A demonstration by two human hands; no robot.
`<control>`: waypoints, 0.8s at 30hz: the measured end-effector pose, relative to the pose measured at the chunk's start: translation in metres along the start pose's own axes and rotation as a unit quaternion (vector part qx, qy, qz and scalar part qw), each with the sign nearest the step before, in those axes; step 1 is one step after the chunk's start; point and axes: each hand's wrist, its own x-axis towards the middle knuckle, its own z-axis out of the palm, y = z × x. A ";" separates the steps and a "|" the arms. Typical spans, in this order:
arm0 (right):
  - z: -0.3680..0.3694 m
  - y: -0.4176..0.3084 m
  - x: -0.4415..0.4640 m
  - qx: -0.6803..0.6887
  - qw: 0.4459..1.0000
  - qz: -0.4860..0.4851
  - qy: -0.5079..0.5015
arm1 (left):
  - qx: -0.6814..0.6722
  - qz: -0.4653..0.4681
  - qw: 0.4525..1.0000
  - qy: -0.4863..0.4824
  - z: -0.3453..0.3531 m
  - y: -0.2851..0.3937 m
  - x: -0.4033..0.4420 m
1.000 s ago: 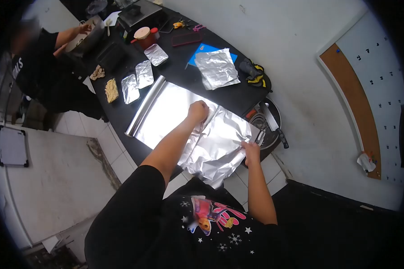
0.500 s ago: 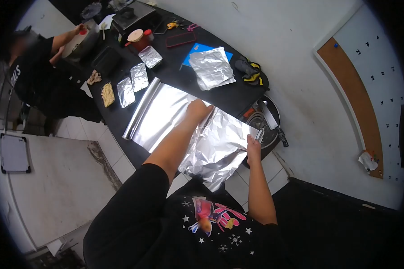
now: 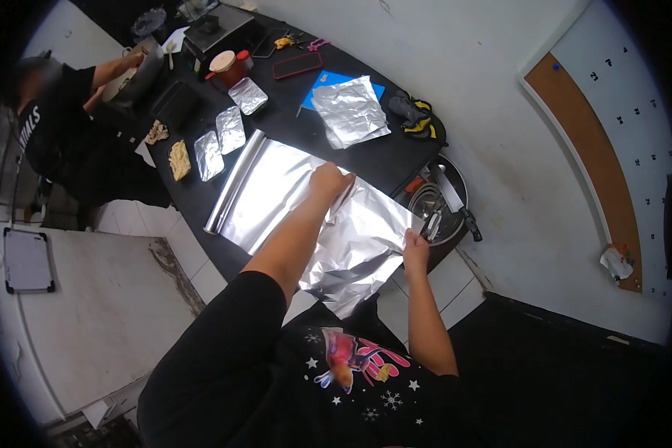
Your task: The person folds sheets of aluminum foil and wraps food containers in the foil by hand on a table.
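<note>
Left hand (image 3: 331, 181) is curled up on the shiny silver foil sheet (image 3: 366, 237), can't tell if gripping; right hand (image 3: 416, 252) pinches its edge.

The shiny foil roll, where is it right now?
In the head view, the foil roll lies left of centre on the black table, at the left end of the pulled-out foil sheet, just right of a foil-covered packet.

Roll (image 3: 234, 183): metal foil, smooth, mirror-glossy. Sheet (image 3: 369, 231) right of roll: same foil, creased, shiny. Stack (image 3: 351, 112) up-right of roll: wrinkled foil. Table (image 3: 287, 116) under roll: matt black. Cork strip (image 3: 586, 149) far right of roll: matt, brown.
</note>
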 end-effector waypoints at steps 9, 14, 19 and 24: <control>0.012 0.001 -0.034 0.102 0.993 0.034 0.041 | 0.019 -0.010 1.000 -0.014 -0.002 0.006 -0.004; 0.012 0.005 -0.043 0.181 0.980 0.076 0.028 | 0.003 -0.003 0.999 0.035 0.003 0.005 -0.006; 0.008 0.011 -0.036 0.174 0.982 0.075 0.013 | 0.008 0.219 0.969 0.116 -0.006 -0.047 -0.020; 0.015 0.020 -0.035 0.199 0.976 0.086 0.028 | 0.165 0.241 0.953 0.084 0.017 -0.077 -0.038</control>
